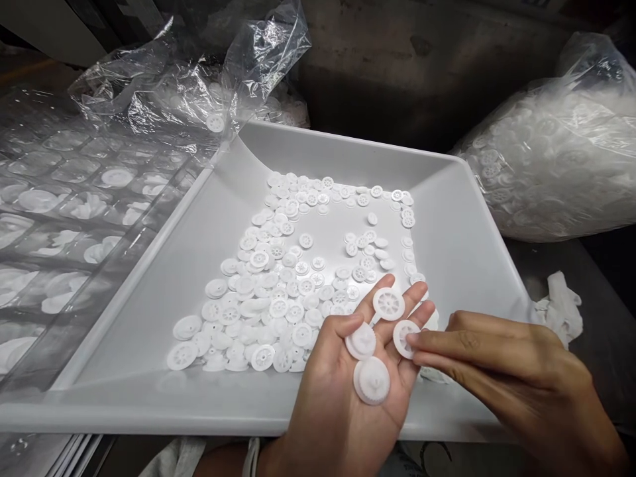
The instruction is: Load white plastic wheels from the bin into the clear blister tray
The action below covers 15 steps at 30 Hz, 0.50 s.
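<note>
Over the near rim of the tray (149, 412), left hand (325, 391) lies open, palm up, three white plastic gears (371, 380) on it. Right hand (501, 371), nearer the fourth gear (405, 338), pinches it. Loose gear pile (263, 305) sits up-left of both.

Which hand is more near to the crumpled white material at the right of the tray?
The right hand is nearer: it lies just below and to the left of the crumpled white material. The left hand is farther away, on the other side of the right hand.
</note>
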{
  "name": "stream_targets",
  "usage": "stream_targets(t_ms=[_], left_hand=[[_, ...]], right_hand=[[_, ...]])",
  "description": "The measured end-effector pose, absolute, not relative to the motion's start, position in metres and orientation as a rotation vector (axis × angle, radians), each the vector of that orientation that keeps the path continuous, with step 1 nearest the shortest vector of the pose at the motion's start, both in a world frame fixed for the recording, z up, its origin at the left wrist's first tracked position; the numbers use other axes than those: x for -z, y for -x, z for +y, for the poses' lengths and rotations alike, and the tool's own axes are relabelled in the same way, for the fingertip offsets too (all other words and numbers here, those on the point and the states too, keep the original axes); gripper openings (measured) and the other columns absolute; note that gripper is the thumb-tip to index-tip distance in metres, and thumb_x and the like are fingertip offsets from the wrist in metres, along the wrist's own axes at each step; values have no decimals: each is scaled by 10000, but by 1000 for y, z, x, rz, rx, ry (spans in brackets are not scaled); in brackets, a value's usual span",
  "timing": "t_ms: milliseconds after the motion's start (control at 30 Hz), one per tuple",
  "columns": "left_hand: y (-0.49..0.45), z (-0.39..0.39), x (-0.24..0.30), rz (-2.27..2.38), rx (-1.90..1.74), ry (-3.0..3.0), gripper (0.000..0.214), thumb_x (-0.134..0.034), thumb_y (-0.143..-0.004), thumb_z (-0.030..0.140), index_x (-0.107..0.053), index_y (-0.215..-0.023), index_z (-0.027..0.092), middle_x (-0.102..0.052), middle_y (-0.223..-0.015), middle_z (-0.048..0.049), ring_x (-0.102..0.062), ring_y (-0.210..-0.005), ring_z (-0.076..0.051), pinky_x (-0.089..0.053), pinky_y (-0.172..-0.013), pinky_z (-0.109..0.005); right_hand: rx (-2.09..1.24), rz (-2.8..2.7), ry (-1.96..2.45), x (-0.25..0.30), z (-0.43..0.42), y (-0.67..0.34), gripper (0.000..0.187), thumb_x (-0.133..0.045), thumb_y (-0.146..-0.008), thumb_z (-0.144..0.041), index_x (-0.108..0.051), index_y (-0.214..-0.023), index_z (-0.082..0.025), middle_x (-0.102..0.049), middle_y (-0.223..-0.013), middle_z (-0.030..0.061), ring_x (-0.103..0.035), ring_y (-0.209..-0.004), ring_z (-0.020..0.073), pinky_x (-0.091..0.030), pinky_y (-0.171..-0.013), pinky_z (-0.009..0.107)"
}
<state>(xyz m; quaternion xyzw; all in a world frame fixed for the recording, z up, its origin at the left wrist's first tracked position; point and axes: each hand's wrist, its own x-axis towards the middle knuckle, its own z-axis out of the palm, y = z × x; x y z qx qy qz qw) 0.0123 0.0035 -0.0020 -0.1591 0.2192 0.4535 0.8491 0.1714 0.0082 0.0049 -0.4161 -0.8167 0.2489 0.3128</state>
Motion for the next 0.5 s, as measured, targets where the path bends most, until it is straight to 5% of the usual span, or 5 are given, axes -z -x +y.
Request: stream_targets(t_ms=[500], left_hand=[[-11, 2, 4, 420, -947, 362, 552, -430, -874, 257, -382, -1415, 156, -627, -1300, -129, -613, -1166, -231, -408, -1068, -321]], right_hand=[[-718, -1993, 1228, -8, -1, -176, 148, -684, -842, -194, -684, -963, -278, -655, -720, -25, -614, -615, 107, -487, -509, 181]])
